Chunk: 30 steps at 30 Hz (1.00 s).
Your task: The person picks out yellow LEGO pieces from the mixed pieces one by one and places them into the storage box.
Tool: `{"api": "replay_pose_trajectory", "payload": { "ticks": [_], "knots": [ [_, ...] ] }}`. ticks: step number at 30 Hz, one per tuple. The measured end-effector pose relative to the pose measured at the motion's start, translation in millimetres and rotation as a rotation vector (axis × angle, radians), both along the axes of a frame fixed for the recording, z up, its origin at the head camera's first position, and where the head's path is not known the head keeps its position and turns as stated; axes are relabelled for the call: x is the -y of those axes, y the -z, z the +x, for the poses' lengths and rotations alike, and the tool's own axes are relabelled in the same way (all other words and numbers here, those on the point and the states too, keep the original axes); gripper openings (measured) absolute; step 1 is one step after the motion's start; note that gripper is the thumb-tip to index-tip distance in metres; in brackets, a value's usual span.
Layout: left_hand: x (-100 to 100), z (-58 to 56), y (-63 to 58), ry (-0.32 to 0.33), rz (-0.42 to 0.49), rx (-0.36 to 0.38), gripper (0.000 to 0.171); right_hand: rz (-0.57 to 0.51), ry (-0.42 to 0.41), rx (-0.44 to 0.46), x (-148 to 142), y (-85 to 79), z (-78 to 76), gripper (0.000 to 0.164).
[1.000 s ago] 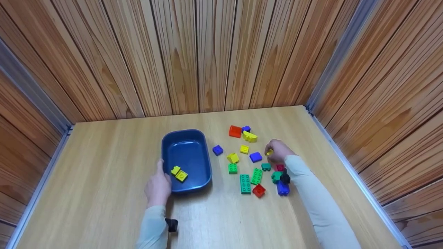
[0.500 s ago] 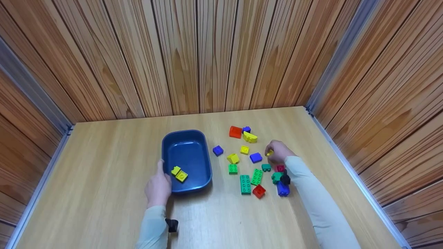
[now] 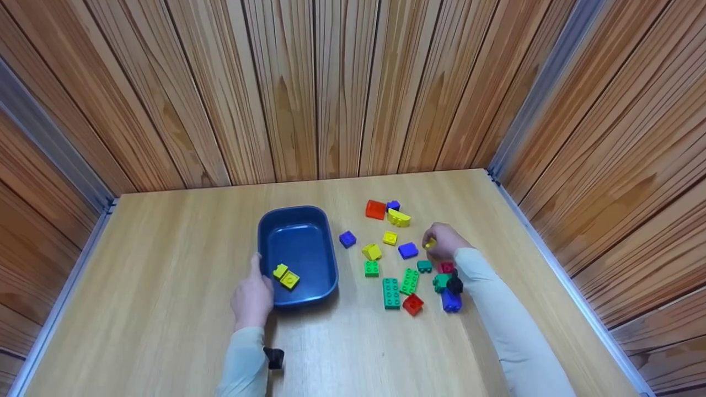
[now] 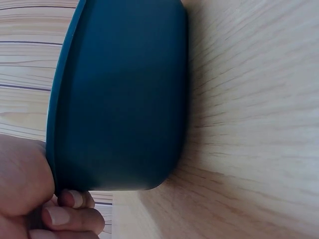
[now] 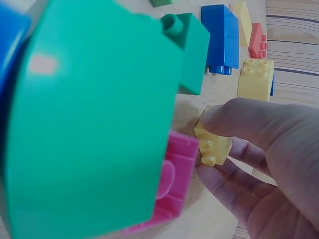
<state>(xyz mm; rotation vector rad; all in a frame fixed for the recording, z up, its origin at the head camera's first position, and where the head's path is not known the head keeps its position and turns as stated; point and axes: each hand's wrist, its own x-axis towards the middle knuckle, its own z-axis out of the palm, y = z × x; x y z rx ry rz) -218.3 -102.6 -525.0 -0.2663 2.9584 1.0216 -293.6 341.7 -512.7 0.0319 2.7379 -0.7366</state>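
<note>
My left hand (image 3: 252, 300) grips the near-left rim of a dark blue plastic tub (image 3: 300, 237). In the left wrist view its curled fingers (image 4: 75, 219) sit at the tub's corner. Two yellow toy bricks (image 3: 286, 277) lie inside the tub, one touching the other. On the right of the table, my right hand (image 3: 445, 241) pinches a small yellow toy brick (image 5: 217, 147) between thumb and fingertips, its studs showing in the right wrist view. Close beside that brick lies a pink-red brick (image 5: 182, 179), partly hidden by a large green brick (image 5: 94, 119) near the camera.
Several loose bricks spread between tub and right hand: a blue one (image 3: 347, 239), a long green one (image 3: 391, 293), a red one (image 3: 412, 304), a curved yellow one (image 3: 398, 218). A blue brick (image 3: 451, 301) lies by the right wrist. Wood-panel walls (image 3: 342, 88) enclose the table.
</note>
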Motion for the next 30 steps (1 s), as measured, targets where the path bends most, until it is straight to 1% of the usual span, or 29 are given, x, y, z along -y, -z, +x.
{"api": "replay_pose_trajectory", "payload": {
  "ticks": [3,7,10,14,17,22,26,30],
  "knots": [
    [0,-1.1,-1.0,0.000,0.007,0.002,0.060,0.001,-0.011,-0.005,0,-1.1,-0.5,0.020],
    [0,-2.6,-1.1,0.006,-0.004,-0.028,0.059,0.012,-0.033,-0.027,-1,-4.0,-2.5,0.017],
    [1,-3.7,-0.4,0.009,-0.015,-0.044,0.058,0.023,-0.027,-0.031,0,-9.1,-4.2,0.017],
    [1,-4.2,-0.2,0.009,-0.010,-0.036,0.059,0.040,-0.045,-0.046,3,-18.7,-6.2,0.020],
    [1,-4.0,-0.1,0.013,-0.004,-0.030,0.059,0.064,-0.087,-0.073,7,-25.1,-8.8,0.022],
    [1,-4.2,0.6,0.013,0.002,-0.017,0.059,0.073,-0.118,-0.087,16,-32.6,-13.6,0.023],
    [0,-2.9,0.1,0.010,0.000,-0.003,0.059,0.086,-0.137,-0.092,27,-36.9,-18.4,0.020],
    [0,-1.2,-0.8,0.003,0.005,0.009,0.060,0.116,-0.174,-0.135,41,-41.6,-23.7,0.016]
  ]
}}
